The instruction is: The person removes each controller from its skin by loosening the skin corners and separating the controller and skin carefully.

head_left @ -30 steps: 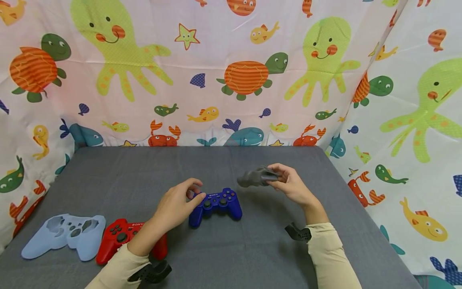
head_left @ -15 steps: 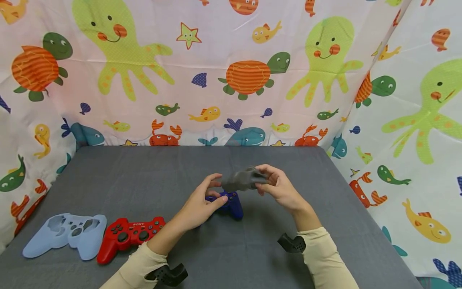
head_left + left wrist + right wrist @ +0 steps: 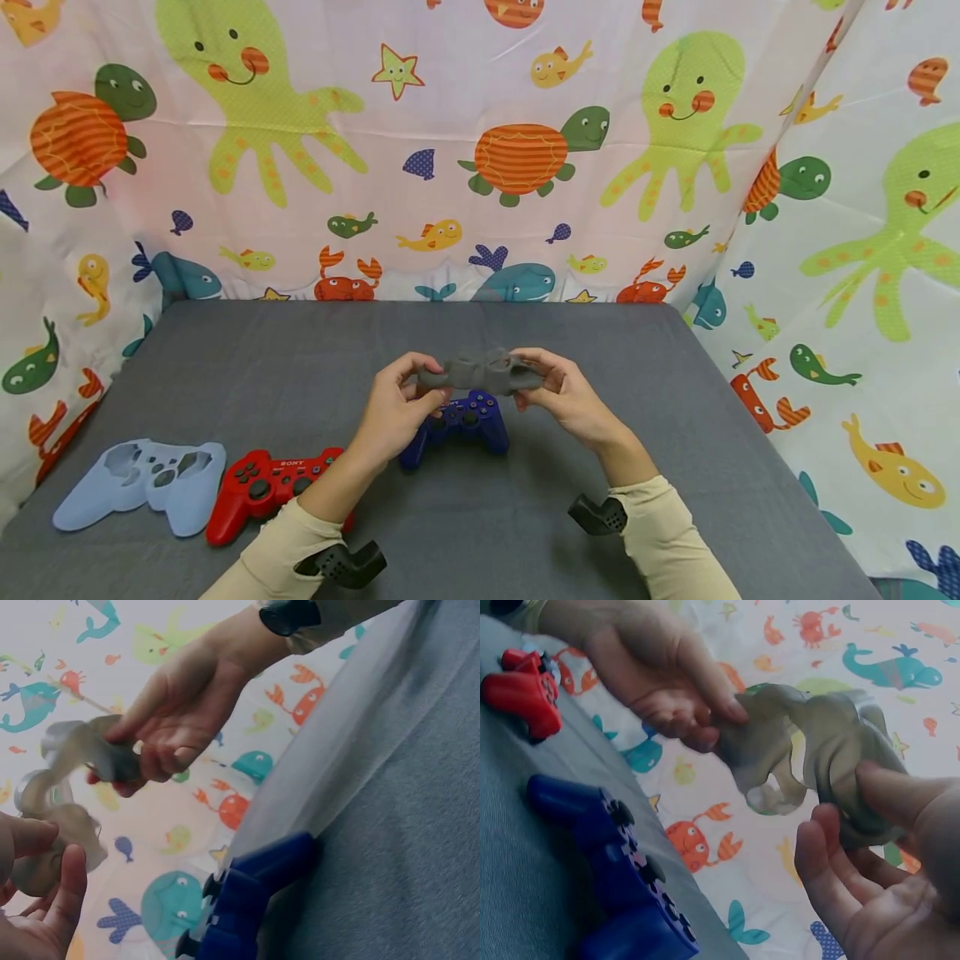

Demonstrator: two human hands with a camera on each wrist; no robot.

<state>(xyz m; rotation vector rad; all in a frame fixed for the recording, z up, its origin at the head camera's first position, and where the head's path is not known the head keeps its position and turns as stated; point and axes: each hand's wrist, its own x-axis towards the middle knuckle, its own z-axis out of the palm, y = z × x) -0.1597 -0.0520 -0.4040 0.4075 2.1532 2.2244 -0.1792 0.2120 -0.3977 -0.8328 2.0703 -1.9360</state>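
Note:
Both hands hold up a soft grey silicone controller cover (image 3: 480, 373) above the table. My left hand (image 3: 392, 408) pinches its left end between thumb and fingers. The other end is pinched by my right hand (image 3: 566, 392). In the right wrist view the grey cover (image 3: 780, 742) looks bent, with cut-out holes showing. A blue game controller (image 3: 457, 425) lies on the table just below and nearer than the cover, its top edge partly hidden by the left fingers. Neither hand grips it.
At the left of the grey table (image 3: 315, 333) lies a red game controller (image 3: 258, 487), partly behind the left forearm. Beside it rests a light blue controller cover (image 3: 142, 483). A curtain (image 3: 450, 167) with sea animals hangs behind and at the sides.
My left hand has moved from the blue controller up to the grey cover and taken its left end. The right hand has brought the cover leftward, over the blue controller.

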